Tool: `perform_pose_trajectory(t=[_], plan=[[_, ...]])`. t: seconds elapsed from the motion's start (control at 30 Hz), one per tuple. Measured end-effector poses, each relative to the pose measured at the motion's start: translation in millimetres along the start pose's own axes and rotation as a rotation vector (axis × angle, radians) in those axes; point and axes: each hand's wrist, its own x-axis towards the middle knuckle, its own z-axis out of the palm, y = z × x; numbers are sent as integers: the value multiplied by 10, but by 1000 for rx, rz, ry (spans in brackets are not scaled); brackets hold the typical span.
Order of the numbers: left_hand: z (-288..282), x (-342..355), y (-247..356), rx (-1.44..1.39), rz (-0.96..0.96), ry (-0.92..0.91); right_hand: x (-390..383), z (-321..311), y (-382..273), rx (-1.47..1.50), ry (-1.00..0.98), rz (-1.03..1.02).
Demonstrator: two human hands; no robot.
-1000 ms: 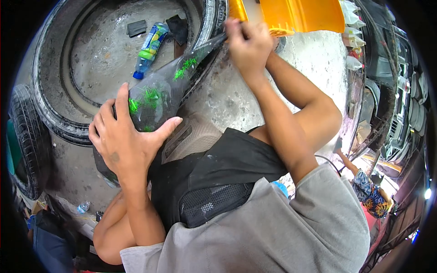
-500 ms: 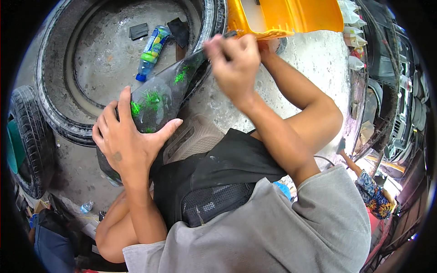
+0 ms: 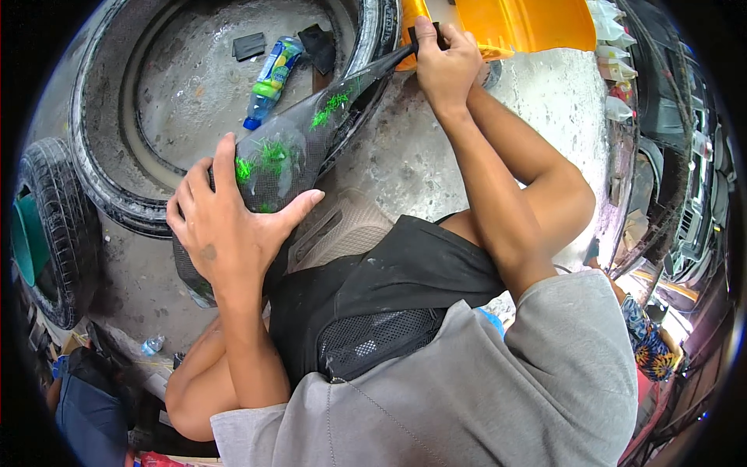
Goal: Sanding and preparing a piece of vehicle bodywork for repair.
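Observation:
A long, dark grey panel [image 3: 299,152] with a fine grid pattern and bright green splashes slants over my lap and the edge of a tyre [image 3: 84,148]. It narrows toward the upper right, and its surface looks wet in places. My left hand [image 3: 233,226] lies on its broad lower end, fingers spread and thumb stretched to the right. At the narrow tip, my right hand [image 3: 449,68] pinches a small black sheet [image 3: 429,36], which looks like sandpaper, against or right beside the panel. My fingers hide most of that sheet.
Inside the tyre ring lie a bottle [image 3: 272,82] and black pieces [image 3: 249,47]. A cut-open yellow container [image 3: 537,23] stands beyond my right hand. Another tyre [image 3: 58,233] stands at left. Clear bags [image 3: 612,47] line the right; another person [image 3: 650,335] is at lower right.
My right hand has moved up and to the right, toward the panel's tip, and is no longer blurred. My left hand stays spread on the panel. The view has shifted slightly.

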Motion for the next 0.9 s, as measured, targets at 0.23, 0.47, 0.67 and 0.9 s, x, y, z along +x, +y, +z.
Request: perform_pose_trajectory(t=[0.23,0.47,0.67,0.9], plan=[[-12,-25,-1,24,1,-14,-230,-38,-138,149,-29,-76],[-8,-29,-25,30,-15,-36,-429,-16,-408,219,-34,-156],[-31,-5,12,10,-14,-45,84,-1,154,-21,72,1],[-41,40,30,35,-24,-47,28,42,45,43,35,-53]])
